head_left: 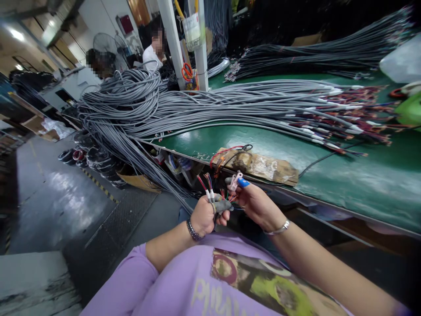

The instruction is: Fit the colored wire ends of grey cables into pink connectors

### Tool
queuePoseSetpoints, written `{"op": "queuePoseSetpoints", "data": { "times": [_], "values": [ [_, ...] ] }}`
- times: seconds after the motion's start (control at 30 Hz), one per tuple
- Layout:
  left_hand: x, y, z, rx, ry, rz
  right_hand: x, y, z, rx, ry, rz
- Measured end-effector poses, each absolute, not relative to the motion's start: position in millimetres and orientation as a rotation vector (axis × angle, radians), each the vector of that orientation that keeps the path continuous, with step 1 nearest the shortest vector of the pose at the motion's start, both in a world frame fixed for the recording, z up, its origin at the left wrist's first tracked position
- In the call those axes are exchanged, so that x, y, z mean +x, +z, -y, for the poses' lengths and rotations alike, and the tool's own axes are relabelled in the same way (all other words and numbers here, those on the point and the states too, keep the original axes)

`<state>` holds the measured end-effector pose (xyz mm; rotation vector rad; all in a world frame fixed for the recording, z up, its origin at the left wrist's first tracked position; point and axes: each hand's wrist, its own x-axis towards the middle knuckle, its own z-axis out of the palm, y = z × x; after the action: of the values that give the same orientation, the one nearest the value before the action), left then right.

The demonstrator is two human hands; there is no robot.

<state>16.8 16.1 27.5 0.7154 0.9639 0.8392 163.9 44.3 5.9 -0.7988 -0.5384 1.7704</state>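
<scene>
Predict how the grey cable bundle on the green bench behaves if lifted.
The grey cable bundle is probably springy rather than limp, as its loops hold broad curves. Likely heavy, given so many cables. Its thin, splayed wire ends may snag.

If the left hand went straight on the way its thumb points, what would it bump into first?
Probably the thin coloured wire ends just ahead of the thumb, then the right hand behind them. With one view, depth is unclear, so it might pass slightly above or below either.
</scene>
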Motion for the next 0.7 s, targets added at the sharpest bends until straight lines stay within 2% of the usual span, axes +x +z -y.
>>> {"op": "queuePoseSetpoints", "data": {
  "times": [0.57, 0.7],
  "values": [
    [21, 34, -28, 0.629, 0.869, -0.960, 162, 10, -45, -0.878, 1.720, 0.594],
    [20, 31, -30, 0.647, 0.856, -0.961, 161, 3, -44, -0.927, 1.575, 0.663]
  ]
}}
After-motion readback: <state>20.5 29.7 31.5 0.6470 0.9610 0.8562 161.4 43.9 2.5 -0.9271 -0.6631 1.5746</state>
